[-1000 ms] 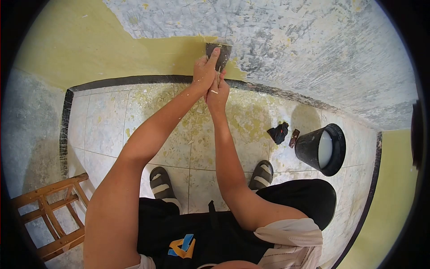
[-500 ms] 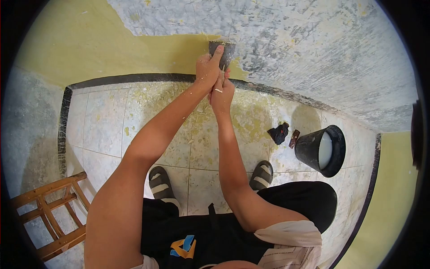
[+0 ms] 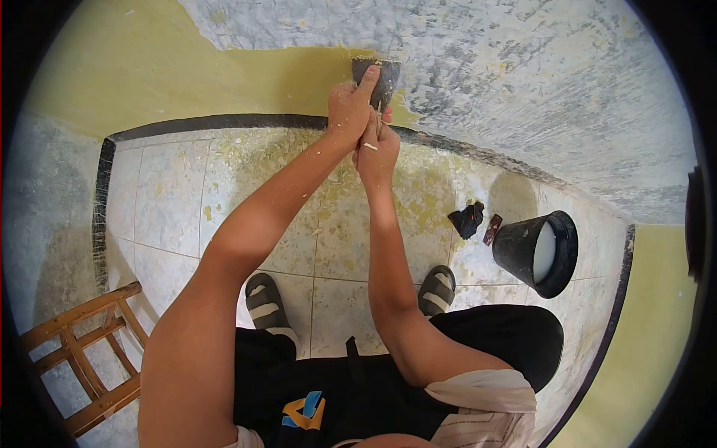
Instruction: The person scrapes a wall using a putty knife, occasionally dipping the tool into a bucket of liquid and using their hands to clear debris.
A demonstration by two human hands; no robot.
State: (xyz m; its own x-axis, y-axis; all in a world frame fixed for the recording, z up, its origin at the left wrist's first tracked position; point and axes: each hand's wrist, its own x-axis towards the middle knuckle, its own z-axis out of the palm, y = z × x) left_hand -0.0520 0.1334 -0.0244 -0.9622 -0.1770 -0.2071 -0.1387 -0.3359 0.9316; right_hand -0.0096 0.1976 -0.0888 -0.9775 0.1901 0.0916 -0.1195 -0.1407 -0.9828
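A wide-bladed scraper [image 3: 386,84] lies against the wall, its edge at the border between yellow paint and bared grey-white surface. My left hand [image 3: 348,110] is closed on the scraper from the left, with the thumb pressed along the blade. Just below it, my right hand [image 3: 379,158] wraps round the handle, which is mostly hidden by the fingers. Paint crumbs sit along the blade's edge, and bits of flake cling to both hands. Yellow paint [image 3: 276,82] is still on the wall left of the blade; the scraped wall [image 3: 515,89] spreads above and to the right.
Paint flakes litter the tiled floor [image 3: 172,190] between the wall and my sandalled feet. On the right, a black bucket [image 3: 515,250] holds whitish liquid, beside a dark crumpled rag [image 3: 467,220] and a small brown block [image 3: 492,229]. A wooden stool [image 3: 75,347] is at lower left.
The scraper and both hands appear slightly higher in view, but the wall edge has shifted up too. Against the wall they have barely moved, and the grip is the same.
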